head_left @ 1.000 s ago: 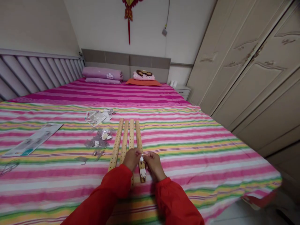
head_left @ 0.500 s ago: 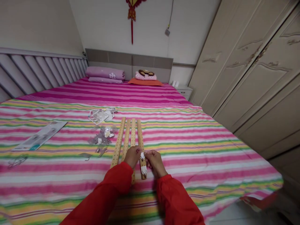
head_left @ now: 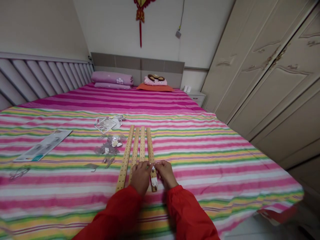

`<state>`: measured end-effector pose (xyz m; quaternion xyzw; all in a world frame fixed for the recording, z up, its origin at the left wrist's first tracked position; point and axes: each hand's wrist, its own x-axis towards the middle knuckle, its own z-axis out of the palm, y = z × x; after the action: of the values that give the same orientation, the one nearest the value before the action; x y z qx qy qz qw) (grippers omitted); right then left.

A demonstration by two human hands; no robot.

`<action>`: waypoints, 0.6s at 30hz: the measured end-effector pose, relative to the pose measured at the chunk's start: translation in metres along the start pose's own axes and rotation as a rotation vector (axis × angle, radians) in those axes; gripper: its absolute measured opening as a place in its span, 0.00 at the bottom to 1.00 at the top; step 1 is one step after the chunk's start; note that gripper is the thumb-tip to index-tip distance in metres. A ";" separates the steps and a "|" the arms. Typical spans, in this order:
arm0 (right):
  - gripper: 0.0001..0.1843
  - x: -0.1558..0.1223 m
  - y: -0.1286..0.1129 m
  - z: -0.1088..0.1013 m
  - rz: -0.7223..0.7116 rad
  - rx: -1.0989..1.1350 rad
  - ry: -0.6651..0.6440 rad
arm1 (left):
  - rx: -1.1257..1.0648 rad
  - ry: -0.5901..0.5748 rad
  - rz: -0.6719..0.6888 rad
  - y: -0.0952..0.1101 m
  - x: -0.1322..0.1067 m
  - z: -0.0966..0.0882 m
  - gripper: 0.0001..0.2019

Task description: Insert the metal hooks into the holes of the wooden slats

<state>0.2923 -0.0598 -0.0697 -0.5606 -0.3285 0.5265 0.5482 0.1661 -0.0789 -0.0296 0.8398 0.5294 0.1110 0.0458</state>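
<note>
Basically, R hand (head_left: 165, 171) grip pinches sm. white piece (head_left: 153, 168) over rightmost wood strip (head_left: 150, 146), well in from bed (head_left: 162, 101) R edge; L hand (head_left: 140, 177) right beside it, can't tell if that grip's pinching.

On the rightmost wooden strip (head_left: 150, 146), the left hand (head_left: 140, 176) and right hand (head_left: 165, 173) meet fingertip to fingertip at a small white piece (head_left: 153, 168), while another white piece (head_left: 154, 182) sits on its near end and three perforated strips (head_left: 142, 143) lie to its left.

Strips (head_left: 142, 143) right of packets (head_left: 110, 146)
</note>
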 end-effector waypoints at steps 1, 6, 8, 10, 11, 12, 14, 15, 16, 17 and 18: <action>0.12 0.001 0.001 0.000 0.000 -0.014 0.002 | -0.003 -0.003 0.004 -0.001 0.001 0.001 0.22; 0.13 0.003 0.004 0.001 -0.020 -0.044 0.024 | -0.049 0.004 0.001 -0.010 0.001 0.001 0.22; 0.13 0.003 0.006 0.001 -0.030 -0.036 0.022 | -0.085 0.024 -0.011 -0.010 0.001 0.003 0.23; 0.13 0.003 0.007 0.001 -0.039 -0.029 0.011 | -0.125 0.043 -0.046 -0.007 0.001 0.005 0.24; 0.12 0.004 0.007 0.000 -0.039 -0.029 0.000 | -0.141 0.041 -0.078 -0.005 0.002 0.007 0.25; 0.12 0.003 0.006 0.000 -0.038 -0.029 -0.012 | -0.156 0.027 -0.114 -0.003 0.002 0.008 0.25; 0.12 0.003 0.005 0.000 -0.030 -0.023 -0.033 | -0.181 -0.022 -0.179 0.002 0.004 0.010 0.26; 0.12 0.002 0.003 0.000 -0.025 -0.017 -0.039 | -0.192 -0.046 -0.196 0.004 0.004 0.010 0.26; 0.12 0.001 0.002 0.000 -0.022 -0.007 -0.036 | -0.203 -0.066 -0.200 0.005 0.004 0.009 0.26; 0.13 0.000 0.001 0.000 -0.021 0.004 -0.027 | -0.212 -0.080 -0.191 0.005 0.003 0.008 0.27; 0.12 -0.002 -0.001 0.000 -0.021 0.015 -0.016 | -0.219 -0.090 -0.179 0.005 0.003 0.007 0.27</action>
<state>0.2917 -0.0616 -0.0686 -0.5487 -0.3346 0.5277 0.5554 0.1729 -0.0785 -0.0347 0.7833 0.5844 0.1257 0.1707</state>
